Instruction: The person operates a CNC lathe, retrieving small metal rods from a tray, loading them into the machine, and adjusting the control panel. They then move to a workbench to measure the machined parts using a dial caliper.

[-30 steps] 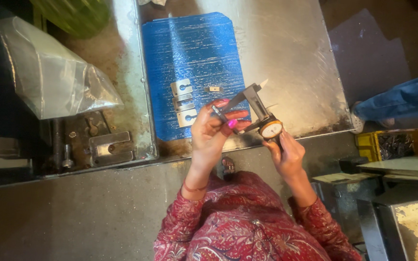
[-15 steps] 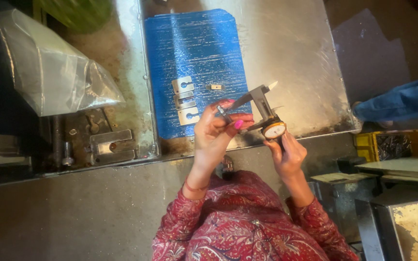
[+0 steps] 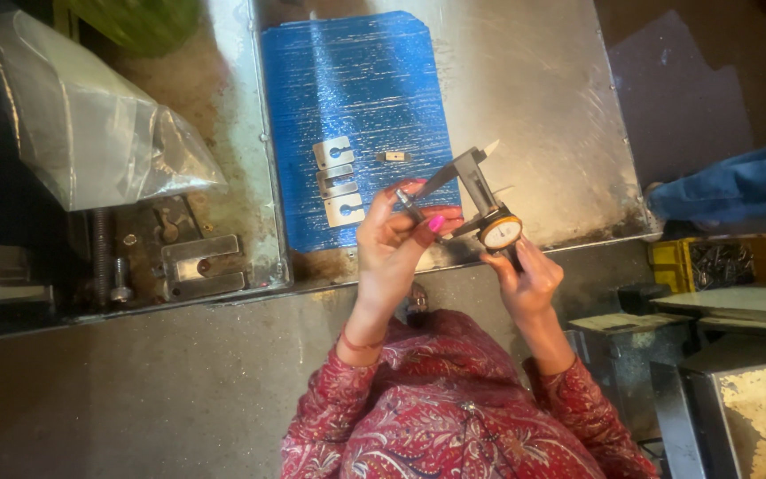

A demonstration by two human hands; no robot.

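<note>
Holding a dial caliper [image 3: 480, 200] above the worktop [image 3: 543, 106]: my right hand [image 3: 525, 275] grips it below the dial, my left hand [image 3: 396, 239] pinches a small metal part [image 3: 411, 206] at its beam. Three slotted plates [image 3: 337, 182] lie on the blue mat [image 3: 356, 80].

— How are her hands set?
— Both raised in front of her chest. The left hand [image 3: 394, 232] is curled, fingertips pinched together.
— And the other?
— The right hand [image 3: 525, 270] is closed in a grip, wrist bent upward.
</note>
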